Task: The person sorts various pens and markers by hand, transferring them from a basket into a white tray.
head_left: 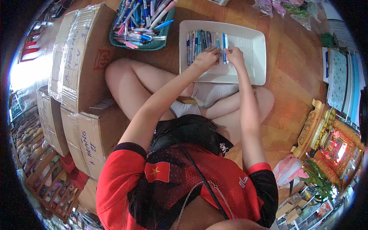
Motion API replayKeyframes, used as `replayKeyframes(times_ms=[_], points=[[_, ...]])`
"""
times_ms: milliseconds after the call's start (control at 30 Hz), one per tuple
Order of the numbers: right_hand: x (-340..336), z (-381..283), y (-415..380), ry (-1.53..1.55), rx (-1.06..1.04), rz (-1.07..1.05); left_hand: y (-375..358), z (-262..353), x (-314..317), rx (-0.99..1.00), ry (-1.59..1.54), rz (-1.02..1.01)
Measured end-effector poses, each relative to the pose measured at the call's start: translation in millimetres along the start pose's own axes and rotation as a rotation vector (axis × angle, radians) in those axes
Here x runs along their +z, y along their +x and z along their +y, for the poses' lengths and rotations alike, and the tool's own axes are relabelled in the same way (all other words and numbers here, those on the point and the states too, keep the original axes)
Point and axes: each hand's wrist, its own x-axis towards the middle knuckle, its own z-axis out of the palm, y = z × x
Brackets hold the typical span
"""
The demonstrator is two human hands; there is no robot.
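A white plastic tray [251, 73] lies in front of my crossed legs, with a row of pens [199, 42] set upright side by side in its left half. My left hand [207, 58] reaches over the right part of this row, its fingers stretched across the lower ends of the pens. Close beside it, my right hand [235, 56] pinches a white pen [226, 41]. Just left of that one stands a blue pen [224, 43], near the same fingertips; whether they also touch it is hard to tell.
A green basket [155, 46] heaped with mixed pens stands left of the tray. Taped cardboard boxes [86, 57] are stacked at my left. On the right are a carved wooden altar piece [310, 126] and leaning sheets or boards [339, 80]. Wooden floor [285, 50] surrounds the tray.
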Motion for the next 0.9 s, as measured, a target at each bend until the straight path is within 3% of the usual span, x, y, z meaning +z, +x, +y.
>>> replayKeyframes(times_ms=[167, 267, 667, 767, 900], points=[[14.7, -7.7, 1.8, -0.168, -0.045, 0.112, -2.4, -5.1, -1.0, 0.018, -0.013, 0.012], [20.1, -11.4, -2.8, -0.153, -0.109, 0.294, -3.0, -6.0, 1.6, 0.026, -0.01, 0.053], [25.5, -6.4, -0.9, 0.121, -0.01, 0.246, -2.1, -4.0, 1.6, -0.014, -0.062, 0.05], [34.9, -2.4, 3.5, -0.033, -0.117, 0.409, -2.5, -1.3, -3.7, -0.018, -0.063, 0.026], [36.5, -1.4, 3.8, 0.052, -0.101, 0.367, -0.6, -3.0, -0.8, -0.001, -0.05, 0.029]])
